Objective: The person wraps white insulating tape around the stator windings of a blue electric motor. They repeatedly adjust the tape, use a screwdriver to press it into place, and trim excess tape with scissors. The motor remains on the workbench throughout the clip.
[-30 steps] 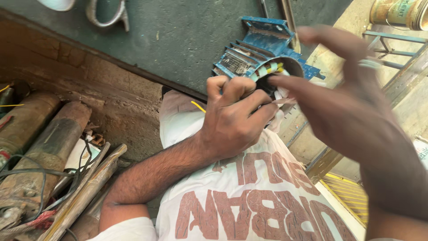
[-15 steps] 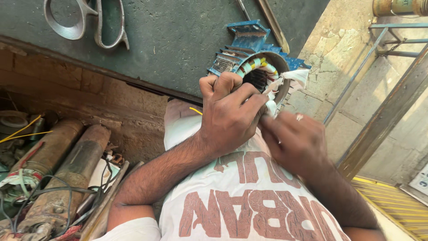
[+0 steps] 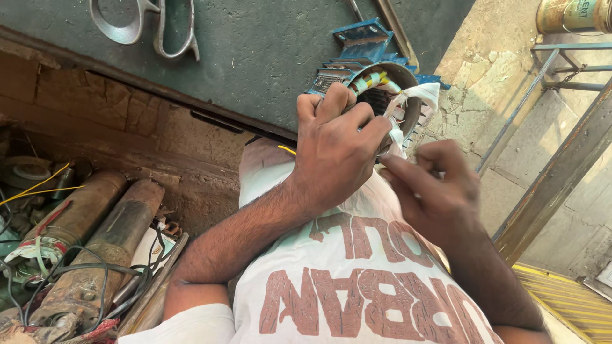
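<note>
A blue finned motor housing [image 3: 360, 48] rests in front of my chest, its round opening showing copper windings with yellow and white sleeves. My left hand [image 3: 335, 150] lies over the opening, fingers curled and pressing on the winding. A strip of white cloth tape [image 3: 408, 105] hangs from the right rim of the opening. My right hand [image 3: 430, 185] is just below and right of it, fingers pinched on the tape's lower end. My white shirt with brown lettering fills the lower middle.
Two rusty cylindrical pump bodies [image 3: 95, 236] with tangled wires lie at the lower left. A grey slab [image 3: 255, 51] behind the motor holds curved metal brackets [image 3: 143, 28]. A rusty metal frame [image 3: 561, 172] stands at the right, a tin can [image 3: 574, 16] at top right.
My right hand has come down from over the motor opening to below its right rim and now pinches the white tape. My left hand stays on the winding.
</note>
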